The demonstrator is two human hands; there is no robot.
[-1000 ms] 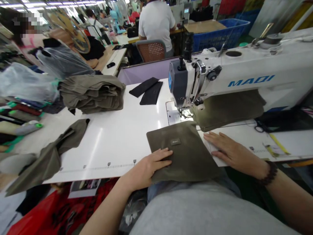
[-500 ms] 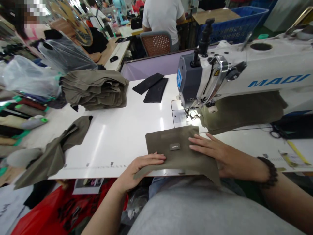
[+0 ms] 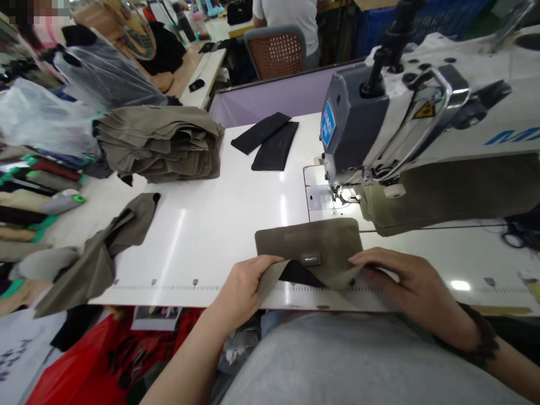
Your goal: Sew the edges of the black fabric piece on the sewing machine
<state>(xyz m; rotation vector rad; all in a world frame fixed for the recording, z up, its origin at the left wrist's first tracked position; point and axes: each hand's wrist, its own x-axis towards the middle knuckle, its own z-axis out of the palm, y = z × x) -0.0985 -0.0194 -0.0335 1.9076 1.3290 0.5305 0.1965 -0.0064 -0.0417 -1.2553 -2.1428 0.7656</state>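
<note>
Holding olive fabric [image 3: 287, 241], machine [image 3: 356, 109] overhanging pile [image 3: 455, 194], scissors [image 3: 505, 235] perhaps

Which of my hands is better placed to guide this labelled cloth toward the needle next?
Probably your right hand: it holds the cloth by the side nearer the lit needle area. Your left hand holds the opposite side, farther away.

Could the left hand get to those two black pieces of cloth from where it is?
Probably yes: the tabletop between the left hand and the black pieces looks free, though its fingers hold the olive cloth.
</note>
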